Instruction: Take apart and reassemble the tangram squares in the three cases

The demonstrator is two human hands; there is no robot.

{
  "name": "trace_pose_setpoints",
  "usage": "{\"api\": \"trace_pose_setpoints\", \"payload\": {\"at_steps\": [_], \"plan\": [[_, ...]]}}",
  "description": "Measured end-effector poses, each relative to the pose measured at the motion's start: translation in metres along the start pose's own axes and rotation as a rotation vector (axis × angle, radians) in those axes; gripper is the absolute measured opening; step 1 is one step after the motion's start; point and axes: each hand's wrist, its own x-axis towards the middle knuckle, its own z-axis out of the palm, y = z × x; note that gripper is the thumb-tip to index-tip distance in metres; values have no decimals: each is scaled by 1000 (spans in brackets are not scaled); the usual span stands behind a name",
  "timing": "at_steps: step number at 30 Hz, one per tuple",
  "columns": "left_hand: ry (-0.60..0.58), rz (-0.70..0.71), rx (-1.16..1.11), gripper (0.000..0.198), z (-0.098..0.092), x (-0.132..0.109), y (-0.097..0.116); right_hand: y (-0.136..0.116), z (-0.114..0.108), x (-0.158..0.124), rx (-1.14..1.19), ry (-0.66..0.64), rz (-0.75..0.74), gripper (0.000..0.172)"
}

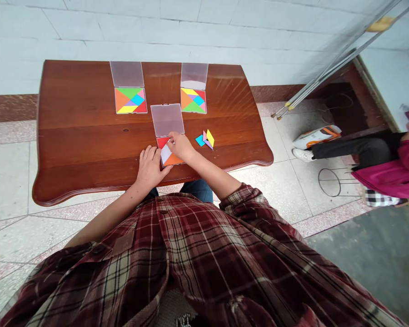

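In the head view, an open tangram box (153, 120) lies in front of me with its see-through lid folded back. A red triangle (162, 141) and an orange triangle (171, 159) sit inside it, with a pale bare part between them. My left hand (149, 167) rests with spread fingers along the box's left edge and lower corner. Over the tray bends my right hand (180, 145), fingers curled and pinched; whatever they hold is hidden. To the right on the wood are loose pieces: a blue square (200, 140), a yellow parallelogram (210, 137), a pink triangle and a purple triangle.
Two filled tangram boxes, one at left (131, 100) and one at right (193, 100), lie open farther back on the brown table (88, 131). Crutches (313, 81) lean on the wall at right. A seated person (371, 154) is beyond, near a wire-framed stool (329, 182).
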Motion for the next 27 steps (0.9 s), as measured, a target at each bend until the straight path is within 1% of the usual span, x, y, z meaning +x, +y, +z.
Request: {"api": "trace_pose_setpoints", "payload": {"at_steps": [2, 4, 6, 8, 10, 11, 13, 15, 17, 19, 21, 23, 25, 27], "plan": [[-6, 3, 2, 66, 1, 0, 0, -6, 2, -3, 214, -21, 88, 43], [-9, 9, 9, 65, 1, 0, 0, -10, 1, -8, 485, -37, 194, 45], [-7, 17, 19, 64, 2, 0, 0, -13, 0, -15, 760, -38, 296, 43], [-5, 21, 27, 63, 3, -1, 0, -16, -2, -20, 981, -40, 361, 38], [-1, 21, 24, 63, 3, -1, 0, -14, -4, -21, 1079, -47, 380, 31], [2, 20, 20, 63, 3, -1, 0, -11, -5, -20, 1067, -42, 372, 27], [8, 19, 9, 62, 3, -1, -1, 0, -9, -18, 931, -19, 309, 21], [10, 17, 0, 61, 3, 0, -1, 14, -15, -15, 692, -4, 181, 18], [9, 17, -3, 60, 3, 0, -1, 28, -22, -13, 403, -28, 21, 20], [8, 17, -6, 59, 3, 1, -1, 36, -27, -14, 133, -90, -139, 25], [12, 17, -6, 59, 2, 0, 0, 38, -29, -16, -77, -172, -269, 33], [13, 16, -1, 60, 2, 0, 0, 33, -28, -17, -221, -247, -348, 43], [7, 15, 2, 60, 2, 0, 0, 25, -26, -16, -324, -298, -376, 50], [-1, 13, 3, 61, 1, 0, 0, 18, -24, -14, -387, -332, -375, 53]]}}
